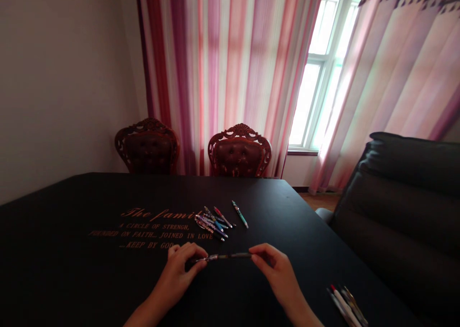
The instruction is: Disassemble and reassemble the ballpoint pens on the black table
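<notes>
A dark, slim pen (230, 256) is held level between my two hands, above the black table. My left hand (187, 264) pinches its left end between thumb and fingers, and my right hand (273, 269) pinches the right end. Just beyond the hands lies a loose pile of pens (213, 223) in mixed colours, over the end of the table's printed lettering. A teal pen (240, 215) rests apart, to the right of that pile. Several more pens (345, 307), one with a red tip, lie together at the lower right.
The black table (251, 190) fills the lower view. Two carved chairs (240, 150) with dark red backs stand behind it. A black padded armchair (398, 221) is close to the table's right edge. Striped curtains (230, 77) and a window (316, 87) are at the back.
</notes>
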### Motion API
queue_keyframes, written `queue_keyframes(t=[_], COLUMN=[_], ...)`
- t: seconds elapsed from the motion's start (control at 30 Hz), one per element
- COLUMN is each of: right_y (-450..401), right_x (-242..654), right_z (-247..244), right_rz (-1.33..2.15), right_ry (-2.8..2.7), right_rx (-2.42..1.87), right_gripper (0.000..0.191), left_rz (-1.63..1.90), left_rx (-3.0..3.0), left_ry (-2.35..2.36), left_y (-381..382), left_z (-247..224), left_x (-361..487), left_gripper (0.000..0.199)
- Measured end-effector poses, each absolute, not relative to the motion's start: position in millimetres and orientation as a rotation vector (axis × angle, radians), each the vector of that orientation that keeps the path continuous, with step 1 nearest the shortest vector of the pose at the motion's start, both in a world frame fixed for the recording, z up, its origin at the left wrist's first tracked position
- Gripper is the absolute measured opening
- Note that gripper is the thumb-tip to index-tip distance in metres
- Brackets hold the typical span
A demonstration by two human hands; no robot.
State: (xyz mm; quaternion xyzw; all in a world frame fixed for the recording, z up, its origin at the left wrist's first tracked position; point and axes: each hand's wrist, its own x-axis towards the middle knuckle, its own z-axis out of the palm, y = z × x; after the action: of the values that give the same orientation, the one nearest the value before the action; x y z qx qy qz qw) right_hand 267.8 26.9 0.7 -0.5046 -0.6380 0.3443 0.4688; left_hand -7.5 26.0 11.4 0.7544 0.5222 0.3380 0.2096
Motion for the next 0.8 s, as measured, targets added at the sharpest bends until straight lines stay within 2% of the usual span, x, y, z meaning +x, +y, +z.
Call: queue_keyframes(t=[0.43, 0.67, 0.73, 0.8], right_y=[15.6, 16.0, 15.7, 15.4], right_x=[251.5, 241.1, 240.7, 242.0], right_z=[1.7, -16.9, -17.1, -14.3], right_rz=[0.776, 0.681, 0.709, 0.743], right_ry=[-1.648, -1.731, -1.722, -1.724], right_rx=[-1.318, -1.352, -1.335, -1.294], right_gripper=[0.01, 0.046, 0.05, 0.046], left_rz=[0.946, 0.955, 0.955, 0.957], left_rx=[2.134, 2.152, 2.144, 2.12], left_ry=[1.344, 1.335, 1.346, 1.373], left_y=[17.2, 16.5, 16.6, 17.1], left_z=[11.6, 11.6, 11.7, 11.5], left_x=[6.4, 9.3, 9.7, 9.4], left_gripper=[0.004, 0.004, 0.005, 0.006])
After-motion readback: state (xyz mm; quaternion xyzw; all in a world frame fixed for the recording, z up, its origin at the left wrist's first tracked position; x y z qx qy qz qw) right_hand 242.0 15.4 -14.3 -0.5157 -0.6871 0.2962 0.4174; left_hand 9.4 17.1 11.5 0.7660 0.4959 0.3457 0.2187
